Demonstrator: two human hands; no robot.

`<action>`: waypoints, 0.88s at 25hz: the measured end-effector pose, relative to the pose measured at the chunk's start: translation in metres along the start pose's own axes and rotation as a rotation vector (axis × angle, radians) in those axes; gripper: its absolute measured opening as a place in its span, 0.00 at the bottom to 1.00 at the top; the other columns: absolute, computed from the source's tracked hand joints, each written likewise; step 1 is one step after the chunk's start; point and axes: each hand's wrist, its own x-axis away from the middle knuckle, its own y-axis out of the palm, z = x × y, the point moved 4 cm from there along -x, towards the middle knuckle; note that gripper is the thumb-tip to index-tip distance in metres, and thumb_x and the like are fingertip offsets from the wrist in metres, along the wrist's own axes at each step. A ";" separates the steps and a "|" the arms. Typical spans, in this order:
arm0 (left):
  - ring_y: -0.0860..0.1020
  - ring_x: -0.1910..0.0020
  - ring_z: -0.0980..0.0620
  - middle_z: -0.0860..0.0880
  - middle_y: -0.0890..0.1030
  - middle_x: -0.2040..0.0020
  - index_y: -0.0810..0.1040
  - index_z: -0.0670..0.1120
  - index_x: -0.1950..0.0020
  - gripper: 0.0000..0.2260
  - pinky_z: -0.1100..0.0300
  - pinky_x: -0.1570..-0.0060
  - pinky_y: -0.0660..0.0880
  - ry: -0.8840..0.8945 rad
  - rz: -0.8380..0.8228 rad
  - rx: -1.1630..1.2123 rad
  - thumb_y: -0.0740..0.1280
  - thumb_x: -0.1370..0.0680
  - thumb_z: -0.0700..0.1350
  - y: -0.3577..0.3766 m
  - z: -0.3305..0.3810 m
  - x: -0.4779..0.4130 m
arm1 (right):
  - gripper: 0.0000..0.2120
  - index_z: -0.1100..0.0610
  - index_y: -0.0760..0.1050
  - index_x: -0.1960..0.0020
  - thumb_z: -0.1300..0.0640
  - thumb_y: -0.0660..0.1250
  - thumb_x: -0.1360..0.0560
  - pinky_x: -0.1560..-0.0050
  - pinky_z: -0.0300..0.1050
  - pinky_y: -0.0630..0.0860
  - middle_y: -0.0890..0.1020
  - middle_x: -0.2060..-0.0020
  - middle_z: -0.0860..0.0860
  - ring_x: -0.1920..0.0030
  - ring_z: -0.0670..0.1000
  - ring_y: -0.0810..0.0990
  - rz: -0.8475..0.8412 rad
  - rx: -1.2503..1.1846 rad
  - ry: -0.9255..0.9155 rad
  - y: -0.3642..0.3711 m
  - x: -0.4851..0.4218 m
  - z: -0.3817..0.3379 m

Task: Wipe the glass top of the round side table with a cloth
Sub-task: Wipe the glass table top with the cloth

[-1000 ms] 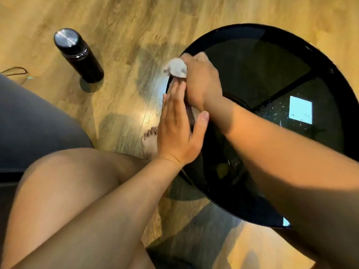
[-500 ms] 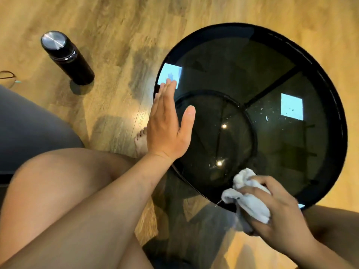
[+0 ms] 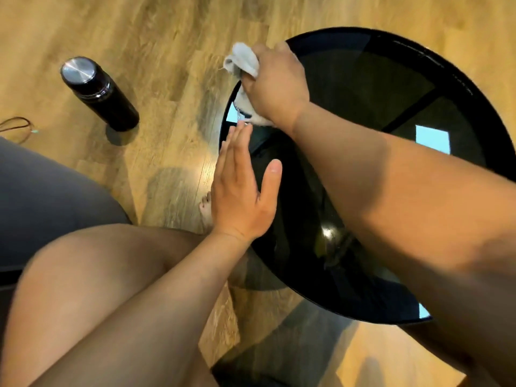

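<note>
On wood floor: glass table, cloth, flask.

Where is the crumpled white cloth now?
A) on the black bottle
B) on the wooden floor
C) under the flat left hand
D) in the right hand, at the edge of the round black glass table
D: the right hand grips the white cloth at the round black glass table's edge.

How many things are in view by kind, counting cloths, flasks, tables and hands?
cloth: 1
flask: 1
round side table: 1
hands: 2 (left hand, right hand)
Total: 5
</note>
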 end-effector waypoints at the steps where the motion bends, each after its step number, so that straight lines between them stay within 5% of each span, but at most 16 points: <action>1: 0.63 0.24 0.43 0.41 0.65 0.24 0.61 0.40 0.24 0.29 0.45 0.27 0.62 -0.004 0.006 0.001 0.54 0.20 0.55 0.000 0.000 -0.001 | 0.17 0.54 0.74 0.38 0.47 0.61 0.22 0.50 0.45 0.69 0.76 0.43 0.57 0.44 0.57 0.76 -0.009 -0.002 -0.003 -0.001 0.004 -0.001; 5: 0.63 0.24 0.43 0.40 0.66 0.24 0.62 0.39 0.24 0.30 0.47 0.27 0.62 0.033 0.012 0.007 0.56 0.21 0.56 -0.004 0.001 0.000 | 0.12 0.55 0.80 0.50 0.50 0.65 0.27 0.55 0.45 0.73 0.80 0.53 0.54 0.50 0.56 0.79 0.034 -0.144 -0.014 -0.030 0.150 0.023; 10: 0.63 0.24 0.44 0.41 0.65 0.23 0.62 0.40 0.24 0.30 0.49 0.25 0.60 0.006 0.010 0.028 0.55 0.21 0.56 -0.003 0.000 0.002 | 0.12 0.49 0.82 0.49 0.45 0.67 0.28 0.54 0.44 0.76 0.78 0.50 0.47 0.51 0.50 0.79 -0.129 -0.283 0.053 -0.070 0.324 0.045; 15: 0.63 0.24 0.42 0.39 0.63 0.23 0.59 0.39 0.23 0.32 0.45 0.27 0.63 0.024 0.033 0.086 0.54 0.21 0.59 -0.004 0.000 0.003 | 0.10 0.56 0.80 0.48 0.53 0.66 0.26 0.57 0.47 0.76 0.80 0.54 0.53 0.55 0.51 0.78 -0.049 -0.255 -0.101 -0.033 0.205 0.002; 22: 0.58 0.22 0.42 0.36 0.58 0.22 0.57 0.37 0.23 0.31 0.55 0.24 0.56 0.000 0.037 0.042 0.56 0.21 0.54 -0.004 0.000 -0.002 | 0.16 0.52 0.75 0.40 0.43 0.61 0.22 0.55 0.44 0.69 0.80 0.51 0.52 0.51 0.53 0.79 0.030 -0.263 0.140 -0.002 0.037 -0.033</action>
